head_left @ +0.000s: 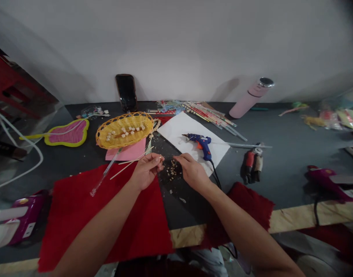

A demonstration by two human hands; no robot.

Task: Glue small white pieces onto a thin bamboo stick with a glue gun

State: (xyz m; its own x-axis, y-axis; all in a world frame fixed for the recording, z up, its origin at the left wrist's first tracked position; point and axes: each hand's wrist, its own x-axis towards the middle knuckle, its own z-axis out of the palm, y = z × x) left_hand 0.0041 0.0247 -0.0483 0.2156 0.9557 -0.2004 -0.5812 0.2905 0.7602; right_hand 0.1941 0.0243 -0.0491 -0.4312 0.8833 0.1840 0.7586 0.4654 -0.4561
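Note:
My left hand (147, 171) is closed in a pinch over the edge of a red cloth (107, 207). Whatever its fingertips hold is too small to name; a pale speck shows there. My right hand (194, 172) is closed too, fingertips pressed together, and anything in them is hidden. Between the hands, small tan pieces (172, 171) lie scattered on the dark tabletop. To the right, a blue glue gun (203, 144) rests on a white sheet (176, 129). A yellow woven basket (127, 140) with several pale small pieces inside stands beyond my left hand.
A phone (127, 92) and a pink bottle (248, 102) stand by the wall. Thin sticks (211, 115) lie at the back. Pliers (253, 165) are right of the sheet. Purple devices sit at the left (26, 215) and right (333, 182). A dark cord trails from the glue gun.

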